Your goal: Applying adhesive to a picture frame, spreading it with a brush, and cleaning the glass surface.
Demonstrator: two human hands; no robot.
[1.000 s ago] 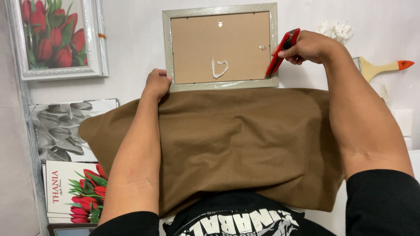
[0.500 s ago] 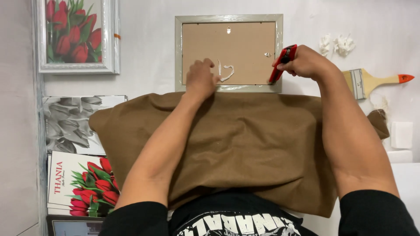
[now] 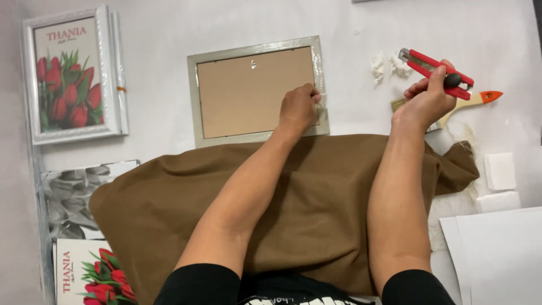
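**Frame face down, wrap partly on**

Lying face down on the white table [image 3: 226, 22]: a grey picture frame [image 3: 257, 93], brown back up, just past the brown cloth [image 3: 305, 203] and touching its far edge.

Shiny clear wrap [image 3: 318, 62] seen along the rim, so not all peeled off, as far as can be told. Some white scraps [image 3: 387, 66] already lying near the frame's right side. Hard to tell how much wrap is cut.

Left hand [image 3: 299, 107] resting on the right edge of the frame. Fingers curled and pressed together, seeming to pinch a bit of the wrap there.

Right hand [image 3: 426, 101] lifted off to the right, well apart from the frame. Fingers closed tight around a red cutter [image 3: 435, 72], thumb on its black button. Cannot tell if the blade is out. No cutting at this moment.

Just behind that hand: a paint brush [image 3: 480, 99] with an orange tip. To the far left: a tulip picture [image 3: 70, 73] in a white frame.

Left to do, by the look of it: getting the rest of the wrap off.
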